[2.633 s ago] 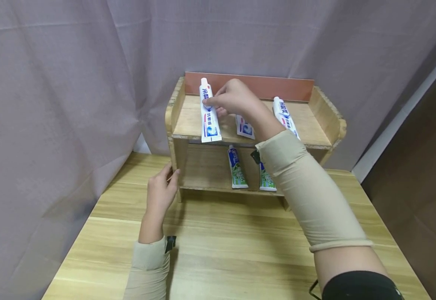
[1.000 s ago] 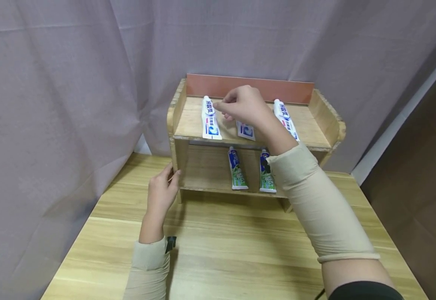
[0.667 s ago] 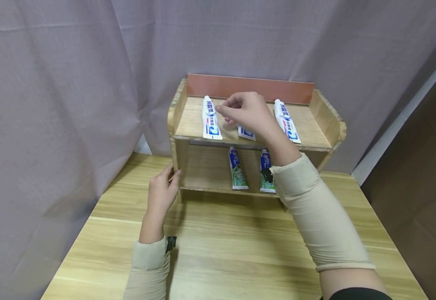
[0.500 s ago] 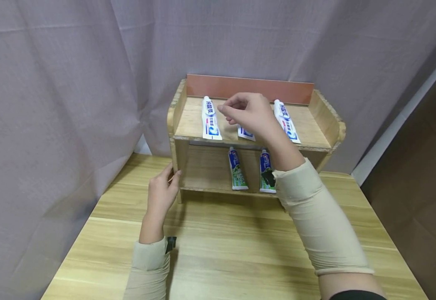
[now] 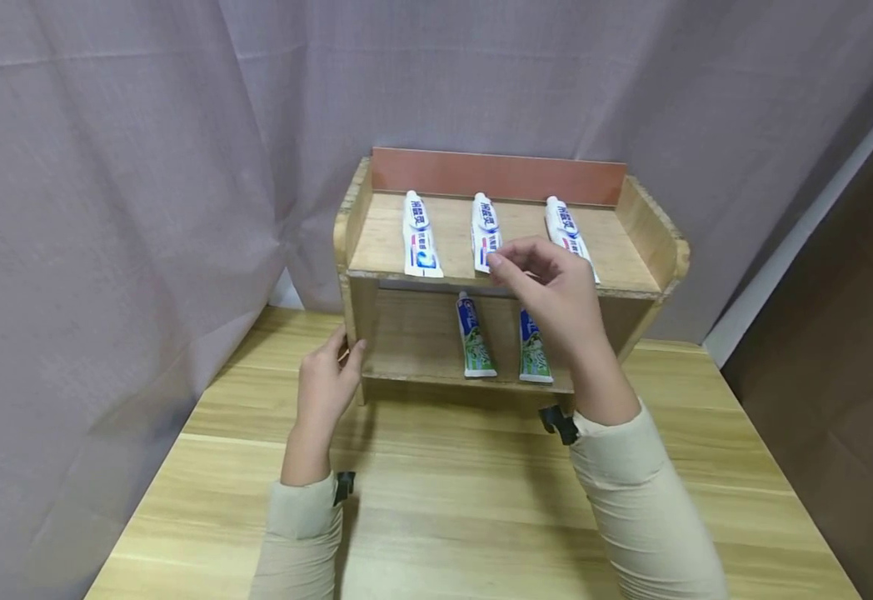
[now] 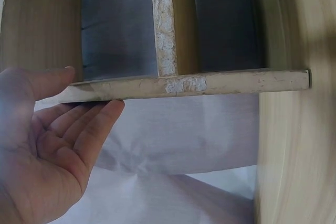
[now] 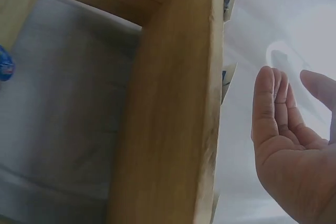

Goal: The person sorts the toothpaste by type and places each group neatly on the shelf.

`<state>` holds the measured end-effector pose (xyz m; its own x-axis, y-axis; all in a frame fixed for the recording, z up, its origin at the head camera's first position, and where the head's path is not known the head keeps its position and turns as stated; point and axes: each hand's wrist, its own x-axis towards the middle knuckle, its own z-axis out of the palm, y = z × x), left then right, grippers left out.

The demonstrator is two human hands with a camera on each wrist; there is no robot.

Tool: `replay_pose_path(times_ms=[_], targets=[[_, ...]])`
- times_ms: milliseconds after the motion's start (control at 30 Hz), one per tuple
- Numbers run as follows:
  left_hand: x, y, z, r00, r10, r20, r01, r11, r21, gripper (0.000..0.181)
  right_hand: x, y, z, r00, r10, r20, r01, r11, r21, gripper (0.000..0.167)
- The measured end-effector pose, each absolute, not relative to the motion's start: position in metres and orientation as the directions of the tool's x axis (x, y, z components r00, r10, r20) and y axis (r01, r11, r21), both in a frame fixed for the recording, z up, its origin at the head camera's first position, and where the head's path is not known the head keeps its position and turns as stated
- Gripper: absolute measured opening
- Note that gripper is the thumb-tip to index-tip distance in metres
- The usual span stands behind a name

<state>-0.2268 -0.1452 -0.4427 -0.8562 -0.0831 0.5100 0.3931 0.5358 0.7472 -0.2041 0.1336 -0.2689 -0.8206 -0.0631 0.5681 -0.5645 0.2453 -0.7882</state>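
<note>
My left hand (image 5: 326, 379) grips the left side panel of a small two-tier wooden shelf (image 5: 650, 233). In the left wrist view the thumb lies on one face of the panel (image 6: 236, 82) and the fingers on the other. My right hand (image 5: 556, 292), holding nothing, hovers before the upper tier's front edge; the right wrist view shows its fingers (image 7: 265, 103) extended and apart from the shelf. White-and-blue toothpaste tubes lie on the upper tier: left (image 5: 421, 237), middle (image 5: 485, 223) and right (image 5: 561, 219). My right hand partly covers the right one.
Two blue-and-green toothpaste tubes, one near the middle (image 5: 476, 337) and one further right (image 5: 535, 354), lie on the lower tier. The shelf stands on a wood-grain table (image 5: 436, 492). A grey curtain (image 5: 144, 167) hangs behind, and a brown panel (image 5: 841, 300) rises at the right.
My right hand laid the left white toothpaste tube on the upper tier and let it go. It then drew back toward me and to the right, uncovering the middle tube. My left hand stayed put.
</note>
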Motion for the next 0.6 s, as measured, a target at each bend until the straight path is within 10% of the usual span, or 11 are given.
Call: replay_pose_path(times_ms=[600], targets=[[-0.219, -0.154, -0.446, -0.862, -0.052, 0.503, 0.393, 0.556, 0.732, 0.061, -0.158, 0.189, -0.369, -0.787, -0.046, 0.616, -0.594, 0.328, -0.734, 0.012]])
